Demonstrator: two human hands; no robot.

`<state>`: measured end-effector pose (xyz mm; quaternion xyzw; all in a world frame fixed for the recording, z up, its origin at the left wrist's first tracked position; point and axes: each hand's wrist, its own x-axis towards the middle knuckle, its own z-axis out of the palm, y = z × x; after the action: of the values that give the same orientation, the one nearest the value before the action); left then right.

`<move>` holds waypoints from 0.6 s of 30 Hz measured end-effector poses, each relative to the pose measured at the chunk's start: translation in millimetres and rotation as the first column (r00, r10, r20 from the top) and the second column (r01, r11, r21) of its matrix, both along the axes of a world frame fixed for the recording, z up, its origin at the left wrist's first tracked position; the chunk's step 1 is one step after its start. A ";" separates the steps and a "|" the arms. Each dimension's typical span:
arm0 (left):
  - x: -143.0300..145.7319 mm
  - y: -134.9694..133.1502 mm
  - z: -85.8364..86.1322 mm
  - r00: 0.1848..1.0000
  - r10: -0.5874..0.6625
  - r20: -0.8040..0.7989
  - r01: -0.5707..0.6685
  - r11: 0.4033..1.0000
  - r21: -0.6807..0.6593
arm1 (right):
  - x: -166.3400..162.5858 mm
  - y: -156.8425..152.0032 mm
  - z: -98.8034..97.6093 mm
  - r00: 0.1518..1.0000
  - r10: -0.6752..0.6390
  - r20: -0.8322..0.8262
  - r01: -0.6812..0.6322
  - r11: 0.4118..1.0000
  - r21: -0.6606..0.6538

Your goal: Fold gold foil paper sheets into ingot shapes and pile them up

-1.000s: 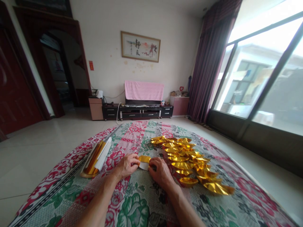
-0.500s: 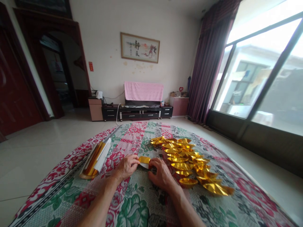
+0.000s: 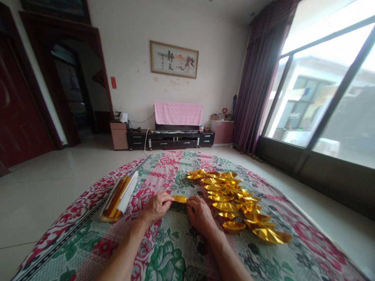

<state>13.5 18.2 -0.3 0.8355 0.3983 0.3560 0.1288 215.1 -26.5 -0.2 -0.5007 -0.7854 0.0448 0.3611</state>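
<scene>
Both my hands hold one piece of gold foil paper [image 3: 179, 198] just above a floral quilt [image 3: 164, 249] spread on the floor. My left hand [image 3: 157, 206] pinches its left end with closed fingers. My right hand [image 3: 200, 212] pinches its right end, fingers curled. The paper now shows as a narrow folded gold strip between the two hands. To the right lies a pile of several folded gold paper ingots [image 3: 234, 203].
A stack of gold foil sheets [image 3: 118, 197], partly curled, lies on the quilt to the left. Tiled floor [image 3: 43, 187] surrounds the quilt. A TV stand [image 3: 175, 138] with a pink cloth stands at the far wall; a large window [image 3: 328, 89] is on the right.
The white underside of the paper seen earlier is now folded out of sight, leaving a thin gold strip. Both hands stayed in place, pinching its ends.
</scene>
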 end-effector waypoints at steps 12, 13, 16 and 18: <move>3.6 6.8 -9.5 0.991 0.137 -0.004 -0.137 0.991 -0.013 | -5.4 4.8 1.8 0.985 -0.170 0.017 0.170 0.985 -0.030; 4.1 6.9 -9.6 0.990 0.140 -0.001 -0.140 0.990 -0.014 | -5.9 5.6 2.0 0.984 -0.177 0.017 0.177 0.984 -0.033; 5.2 7.0 -8.8 0.989 0.148 0.004 -0.148 0.989 -0.022 | -7.4 8.2 3.0 0.982 -0.190 0.018 0.191 0.981 -0.043; 5.9 6.6 -7.6 0.987 0.158 0.000 -0.158 0.987 -0.025 | -8.0 9.6 3.3 0.979 -0.200 0.027 0.201 0.978 -0.049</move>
<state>19.4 24.8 -8.0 0.7994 0.4674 0.3608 0.1109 207.0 -16.9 3.1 -0.5869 -0.7335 0.0229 0.3421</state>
